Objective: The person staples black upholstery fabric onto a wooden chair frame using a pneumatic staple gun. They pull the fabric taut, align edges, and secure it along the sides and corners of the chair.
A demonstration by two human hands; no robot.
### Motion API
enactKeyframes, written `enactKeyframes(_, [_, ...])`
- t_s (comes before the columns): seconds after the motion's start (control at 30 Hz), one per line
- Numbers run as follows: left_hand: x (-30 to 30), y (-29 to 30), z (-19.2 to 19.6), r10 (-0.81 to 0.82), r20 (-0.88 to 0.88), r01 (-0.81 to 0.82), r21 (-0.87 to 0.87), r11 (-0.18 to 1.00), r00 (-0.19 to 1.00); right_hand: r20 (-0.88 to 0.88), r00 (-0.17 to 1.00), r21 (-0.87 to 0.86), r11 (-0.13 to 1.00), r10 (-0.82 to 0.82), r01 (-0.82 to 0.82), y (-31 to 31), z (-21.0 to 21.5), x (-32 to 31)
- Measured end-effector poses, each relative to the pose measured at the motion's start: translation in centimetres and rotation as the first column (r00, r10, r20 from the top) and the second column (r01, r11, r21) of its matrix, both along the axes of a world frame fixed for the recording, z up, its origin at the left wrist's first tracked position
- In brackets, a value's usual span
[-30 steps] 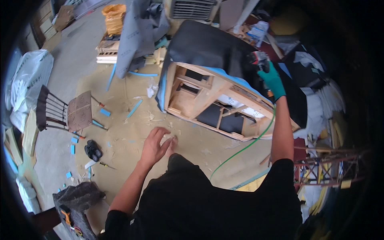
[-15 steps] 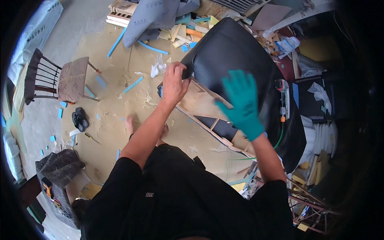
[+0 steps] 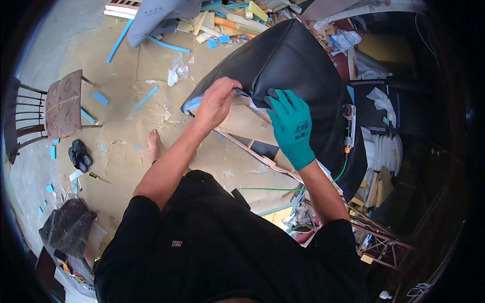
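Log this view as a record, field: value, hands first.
left hand: bare, pinching edge of black cover
right hand: in green glove, pinching same edge
wooden frame: partly exposed below cover
tool: lying on cover, green hose attached
chair: far left, patterned seat
sandals: on floor, near chair

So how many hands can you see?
2: the bare left hand and the green-gloved right hand, both at the edge of the black cover. None seem hidden.

light: soft, diffuse | floor [image 3: 53, 63]: brighter left | right side: dim | cover [image 3: 303, 56]: faint sheen | rim: black, fisheye-bent
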State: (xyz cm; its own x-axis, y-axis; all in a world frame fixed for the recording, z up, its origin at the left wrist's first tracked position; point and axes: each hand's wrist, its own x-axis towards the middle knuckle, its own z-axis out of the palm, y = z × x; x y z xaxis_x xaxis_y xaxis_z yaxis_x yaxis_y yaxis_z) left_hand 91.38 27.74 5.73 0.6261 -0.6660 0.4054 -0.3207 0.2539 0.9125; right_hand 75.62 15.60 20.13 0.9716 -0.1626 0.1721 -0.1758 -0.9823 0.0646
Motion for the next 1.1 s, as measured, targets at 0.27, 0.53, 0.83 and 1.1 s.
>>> enactKeyframes(0.27, [1.8, -0.7, 0.7, -0.267, 0.048, 0.267, 0.004, 0.964, 0.963, 0.095, 0.984, 0.354, 0.929, -0.148, 0.106, -0.4, 0.3, 0.6])
enactKeyframes(0.53, [-2.3, -2.3, -0.7, 0.071, 0.039, -0.072, 0.018, 0.997, 0.997, 0.063, 0.97, 0.462, 0.868, -0.234, 0.18, 0.4, -0.2, -0.7])
enactKeyframes(0.83, [-5.1, -2.7, -1.3, 0.319, 0.045, -0.321, 0.036, 0.946, 0.947, 0.01, 0.999, 0.372, 0.928, -0.038, 0.032, 0.0, -1.2, -1.9])
enactKeyframes(1.1, [-6.1, -2.6, -0.2, 0.363, 0.071, -0.366, 0.04, 0.93, 0.929, 0.01, 0.988, 0.391, 0.909, 0.155, -0.147, -2.3, -1.9, -3.0])
